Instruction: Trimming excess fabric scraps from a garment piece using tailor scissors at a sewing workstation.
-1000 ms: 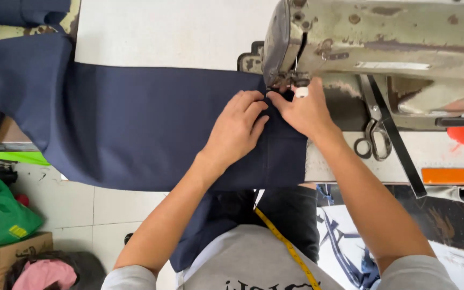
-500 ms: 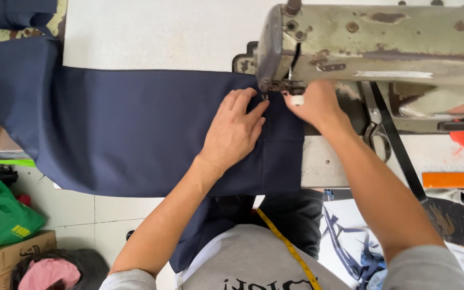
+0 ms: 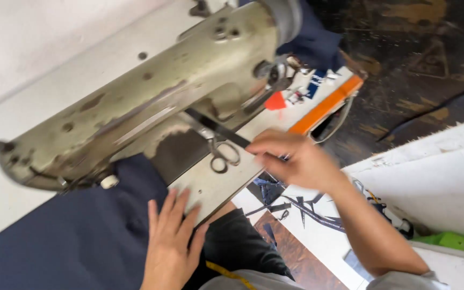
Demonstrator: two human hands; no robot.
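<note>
head view, tilted hard, frame slanting. left hand (image 3: 170, 241) lies flat, palm down, fingers spread a little and straight, on the navy fabric (image 3: 65, 236) at the near corner of the machine's pale bed plate (image 3: 210, 188); fingertips reach onto the plate edge. nothing gripped, only pressing.

right hand (image 3: 291, 158) is off the cloth, out to the right of the machine, motion-blurred. fingers curled inward, narrow, near the table edge; cannot tell whether they pinch anything. small scissors (image 3: 222, 156) lie on the bed plate just beside that hand, to its left, handles toward the person, apart from the fingers as far as the blur allows.

navy fabric spreads across the lower left, over the white table (image 3: 44, 80), its upper edge running under the head of the old grey-green sewing machine (image 3: 151, 102), paint worn and chipped. presser foot area sits at the left end, by a small white knob (image 3: 109, 181).

dark strap (image 3: 216, 128) crosses diagonally under the machine arm. orange strip (image 3: 326, 104) along the far table edge, red scrap (image 3: 276, 101) near it. yellow tape measure (image 3: 226, 273) hangs at the person's chest. fabric offcuts (image 3: 302, 207) litter the floor below; green object (image 3: 455, 241) at lower right.
</note>
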